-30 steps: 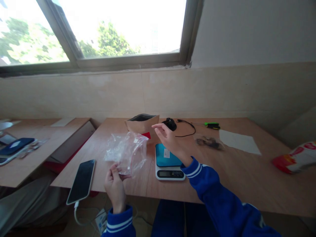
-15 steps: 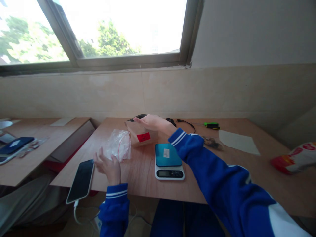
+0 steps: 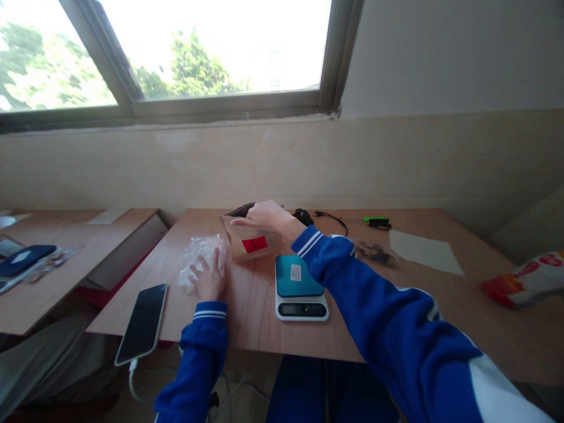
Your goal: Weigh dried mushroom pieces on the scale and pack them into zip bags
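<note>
A brown paper bag (image 3: pixel 235 244) with a red label stands at the back of the table, its dark-lined mouth gaping. My right hand (image 3: pixel 268 217) grips its rim, one digit along the front and the other fingers dipping out of sight into the mouth. Just left of it lies a crumpled clear plastic bag (image 3: pixel 190 258) with a red seal line. My left hand (image 3: pixel 209 277) rests on this plastic with its fingers spread. In front of the paper bag sits a kitchen scale (image 3: pixel 293 276) with a blue-green plate and a white body.
A phone (image 3: pixel 143 323) with a charging cable overhangs the front left edge. Toward the right are a black cable (image 3: pixel 335 218), screwdrivers (image 3: pixel 378 222), a small clear bag (image 3: pixel 374 252), a sheet of paper (image 3: pixel 423 252) and a red-and-white package (image 3: pixel 524 281). Another table (image 3: pixel 79 247) stands left, a person's leg (image 3: pixel 57 358) beside it.
My left hand has come down from the air onto the clear plastic bag, which is pushed slightly left. My right hand's fingers have bent down into the paper bag's mouth.
</note>
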### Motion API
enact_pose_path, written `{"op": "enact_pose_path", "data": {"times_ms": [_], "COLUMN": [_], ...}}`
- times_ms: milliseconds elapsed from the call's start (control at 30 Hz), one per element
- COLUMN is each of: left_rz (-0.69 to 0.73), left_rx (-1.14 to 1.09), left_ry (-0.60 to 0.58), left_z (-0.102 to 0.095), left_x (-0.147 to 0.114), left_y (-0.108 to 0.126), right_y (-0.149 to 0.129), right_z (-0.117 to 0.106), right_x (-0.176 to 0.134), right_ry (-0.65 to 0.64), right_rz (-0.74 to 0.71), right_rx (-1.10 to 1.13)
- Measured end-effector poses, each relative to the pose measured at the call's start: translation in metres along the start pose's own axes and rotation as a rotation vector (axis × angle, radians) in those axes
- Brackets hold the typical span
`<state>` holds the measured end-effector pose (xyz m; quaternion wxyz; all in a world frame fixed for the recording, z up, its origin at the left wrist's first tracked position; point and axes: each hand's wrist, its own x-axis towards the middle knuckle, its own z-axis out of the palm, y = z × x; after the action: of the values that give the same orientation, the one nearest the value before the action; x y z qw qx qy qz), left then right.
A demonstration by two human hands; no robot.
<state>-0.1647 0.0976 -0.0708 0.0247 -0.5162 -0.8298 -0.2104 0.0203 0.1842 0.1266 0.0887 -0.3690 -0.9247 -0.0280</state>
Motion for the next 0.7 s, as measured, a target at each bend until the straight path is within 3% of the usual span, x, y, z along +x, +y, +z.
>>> {"op": "enact_pose_path", "data": {"times_ms": [167,300,433,567,633,700], "left_rz": [-0.001,-0.051,-0.029,0.174,0.287,0.323], "left_rx": [-0.043,-0.16,-0.287,-0.527,-0.619,-0.679], "left_ry": [-0.097,-0.167,0.013,0.205,0.256,0.254], "left_z": [0.009,-0.003,-0.029,-0.055,-0.065,-0.072], "left_x": [0.016,0.022,0.013,0.0,-0.007,-0.016], "left_y": [-0.004,0.0,0.026,0.053,0.059,0.059], "right_y": [0.009,0.013,0.011,0.015,0.03,0.058], "right_z": [0.002,0.001,0.003,0.003,0.007,0.019], "right_x": [-0.007,-0.017,-0.024,-0.044,-0.069,-0.106], "right_ry": [0.061,0.107,0.172,0.49,0.66,0.746], "right_rz": [-0.026,0.039,0.012,-0.129,-0.075,0.06], "right_rx": [-0.094,-0.114,0.004,0.212,0.269,0.303]}}
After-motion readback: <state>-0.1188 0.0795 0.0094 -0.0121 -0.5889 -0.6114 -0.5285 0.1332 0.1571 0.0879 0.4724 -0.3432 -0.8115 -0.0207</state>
